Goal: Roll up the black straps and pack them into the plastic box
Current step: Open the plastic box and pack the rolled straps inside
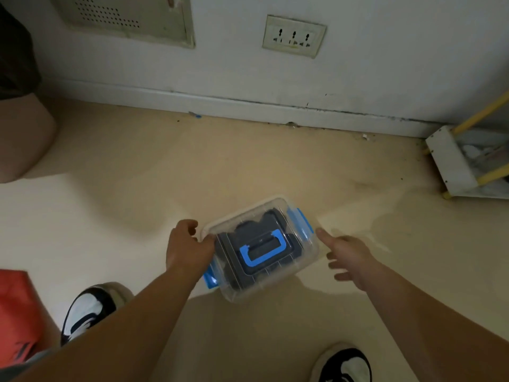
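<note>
A clear plastic box (305,244) with a blue handle (263,250) and blue side clips sits on the beige floor, lid on. Dark rolled straps (271,220) show through the lid. My left hand (187,249) rests against the box's left edge, thumb on the lid rim and fingers loosely curled. Just right of the box hovers my right hand (347,257), fingers spread and straight, the index finger pointing at the right blue clip (305,224), holding nothing.
My two black-and-white shoes (88,310) (344,365) stand on the floor near the bottom. A red bag (19,312) lies at the lower left. A white and yellow rack (462,161) stands at the right by the wall (220,67). Another person's leg (22,139) is at the left.
</note>
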`<state>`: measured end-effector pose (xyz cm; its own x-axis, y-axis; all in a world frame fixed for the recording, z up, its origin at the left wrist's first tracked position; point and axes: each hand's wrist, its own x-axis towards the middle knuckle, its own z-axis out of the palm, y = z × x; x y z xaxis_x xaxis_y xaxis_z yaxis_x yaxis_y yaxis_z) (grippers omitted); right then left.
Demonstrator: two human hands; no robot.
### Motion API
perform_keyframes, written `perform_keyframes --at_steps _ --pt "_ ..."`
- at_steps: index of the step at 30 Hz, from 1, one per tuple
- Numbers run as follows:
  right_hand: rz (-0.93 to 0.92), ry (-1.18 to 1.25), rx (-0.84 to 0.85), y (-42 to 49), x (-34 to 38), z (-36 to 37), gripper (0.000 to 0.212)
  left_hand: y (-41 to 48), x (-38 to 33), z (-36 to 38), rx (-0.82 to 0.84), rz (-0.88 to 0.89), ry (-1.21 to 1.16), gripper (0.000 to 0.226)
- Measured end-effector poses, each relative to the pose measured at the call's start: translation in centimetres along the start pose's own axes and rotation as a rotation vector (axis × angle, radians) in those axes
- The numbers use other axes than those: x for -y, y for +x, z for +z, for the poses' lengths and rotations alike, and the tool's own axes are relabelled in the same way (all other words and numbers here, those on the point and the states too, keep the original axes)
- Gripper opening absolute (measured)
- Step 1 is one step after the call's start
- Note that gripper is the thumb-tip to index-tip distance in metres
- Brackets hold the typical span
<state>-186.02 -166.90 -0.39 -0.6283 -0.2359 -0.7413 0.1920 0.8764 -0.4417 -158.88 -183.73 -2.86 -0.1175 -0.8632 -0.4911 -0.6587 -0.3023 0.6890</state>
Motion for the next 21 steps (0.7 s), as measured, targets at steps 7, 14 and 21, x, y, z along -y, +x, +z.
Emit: perform_keyframes --at_steps 7,14,21 --pt "-0.157 0.015 -0.010 1.7 3.0 3.6 0.077 -3.5 3.8 -0.2 0.389 -0.422 -0.296 0.070" --pt "-0.204 -0.112 -0.063 2.4 4.0 5.3 0.041 -2.4 2.9 -0.3 0.464 -0.173 -0.007 0.037" --pt "-0.260 -0.041 -0.054 1.7 3.5 5.4 0.023 -2.8 2.2 0.8 0.497 -0.067 0.164 0.036"
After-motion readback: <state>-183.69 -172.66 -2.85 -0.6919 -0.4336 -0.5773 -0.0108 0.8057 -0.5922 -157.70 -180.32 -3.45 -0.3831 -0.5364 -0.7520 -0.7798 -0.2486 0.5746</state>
